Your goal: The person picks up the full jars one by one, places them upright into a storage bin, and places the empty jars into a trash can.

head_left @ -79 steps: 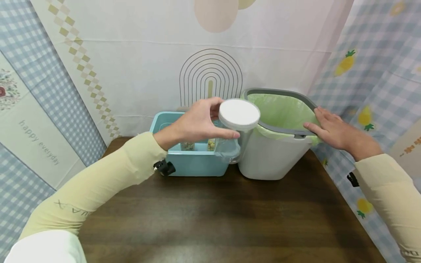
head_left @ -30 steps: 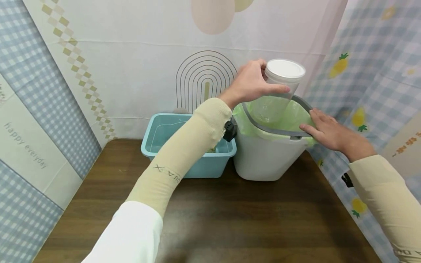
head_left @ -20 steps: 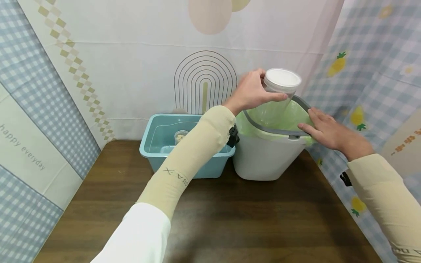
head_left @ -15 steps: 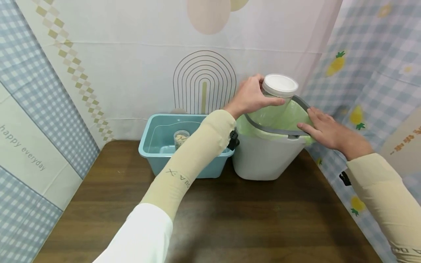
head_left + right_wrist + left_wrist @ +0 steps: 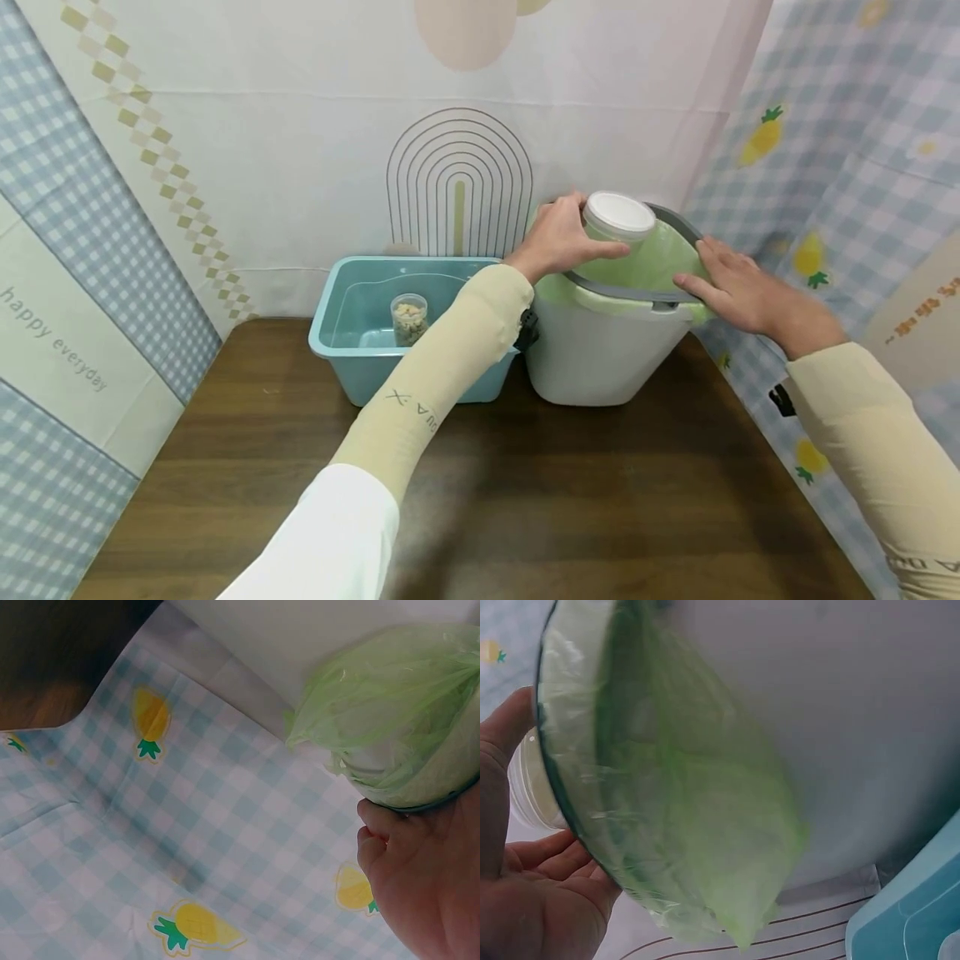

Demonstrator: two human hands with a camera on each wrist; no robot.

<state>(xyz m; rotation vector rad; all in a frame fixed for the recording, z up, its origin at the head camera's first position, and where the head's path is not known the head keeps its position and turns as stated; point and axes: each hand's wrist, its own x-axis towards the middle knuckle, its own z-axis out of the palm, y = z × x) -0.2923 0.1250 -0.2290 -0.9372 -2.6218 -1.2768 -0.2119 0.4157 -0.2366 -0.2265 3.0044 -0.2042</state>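
Observation:
My left hand [image 5: 566, 237] grips a clear plastic jar by the upper part, its white lid [image 5: 619, 213] facing up. The jar's lower part is down inside the grey-rimmed trash bin [image 5: 592, 358], hidden behind the bin's front rim and green bag [image 5: 660, 262]. In the left wrist view, thumb and fingers of the left hand [image 5: 547, 907] lie around the jar [image 5: 536, 780] beyond the bag-covered rim. My right hand [image 5: 738, 287] rests on the bin's right rim, thumb spread toward the front. The right wrist view shows that hand [image 5: 427, 877] against the rim beside the bunched bag [image 5: 390, 705].
A light blue basin [image 5: 352, 375] stands left of the bin; a small clear cup of pale pieces [image 5: 409, 321] sits in it. The left forearm crosses over the basin's right side. Both containers stand on a dark wooden table [image 5: 570, 500] against a patterned cloth backdrop [image 5: 300, 167].
My left hand has carried the jar from above the basin over to the bin and lowered it inside. The cup in the basin has come into view. My right hand stays on the rim.

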